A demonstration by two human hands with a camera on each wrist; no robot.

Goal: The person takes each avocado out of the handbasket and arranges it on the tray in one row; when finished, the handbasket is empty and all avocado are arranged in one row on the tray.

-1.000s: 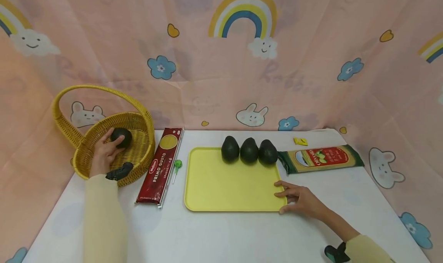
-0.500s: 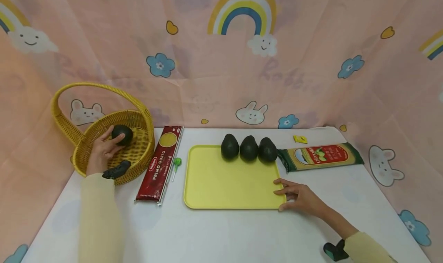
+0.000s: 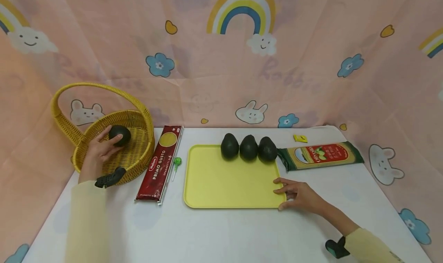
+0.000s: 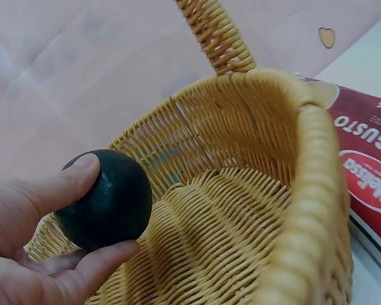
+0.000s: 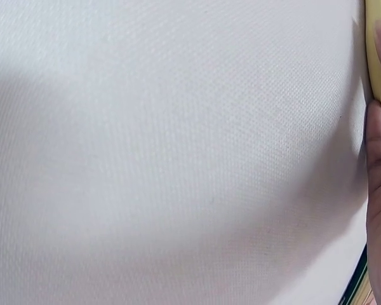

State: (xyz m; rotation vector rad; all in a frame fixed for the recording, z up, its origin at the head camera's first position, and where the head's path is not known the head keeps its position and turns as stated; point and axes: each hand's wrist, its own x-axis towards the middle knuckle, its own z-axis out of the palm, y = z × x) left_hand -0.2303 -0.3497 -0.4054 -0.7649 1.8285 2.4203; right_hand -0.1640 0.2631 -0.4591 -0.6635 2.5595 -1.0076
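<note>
A dark green avocado [image 3: 119, 135] is held between the thumb and fingers of my left hand [image 3: 98, 151], inside the yellow wicker basket [image 3: 140, 151]. In the left wrist view, the thumb lies on top of the avocado [image 4: 108, 203] and fingers support it below, over the woven floor. At the near right corner of the yellow tray [image 3: 225, 186], my right hand [image 3: 304, 197] grips the rim, fingers over the edge and thumb at the corner. Three more avocados [image 3: 248, 148] stand in a row along the tray's far edge. The right wrist view shows only part of the right hand [image 5: 380, 184].
A red spaghetti pack [image 3: 160, 165] and a green lollipop [image 3: 177, 163] lie between basket and tray. Right of the tray are a green and gold packet [image 3: 322, 156] and a small yellow wrapped candy [image 3: 300, 138]. A pink printed cloth [image 3: 207, 82] hangs behind the table.
My left hand has shifted slightly left with the avocado inside the basket, and its forearm has swung left. The right hand stays at the tray's corner.
</note>
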